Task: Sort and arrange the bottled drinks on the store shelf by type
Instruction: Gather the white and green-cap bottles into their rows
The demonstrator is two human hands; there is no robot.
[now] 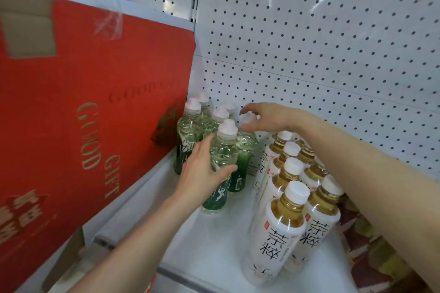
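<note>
Several green-labelled clear bottles (190, 126) with pale caps stand in rows at the back left of the white shelf (209, 240). My left hand (202, 173) grips the body of the front green bottle (222, 150). My right hand (262, 118) reaches over from the right and pinches the cap of another green bottle (246, 145) just behind it. To the right, several white-labelled tea bottles (276, 228) with amber liquid and white caps stand in two rows running toward the shelf's front edge.
A big red "GOOD GIFT" carton (95, 107) walls off the shelf's left side. White pegboard (309, 43) forms the back. Bottles with red and yellow labels (371, 245) lie partly hidden under my right forearm at the far right.
</note>
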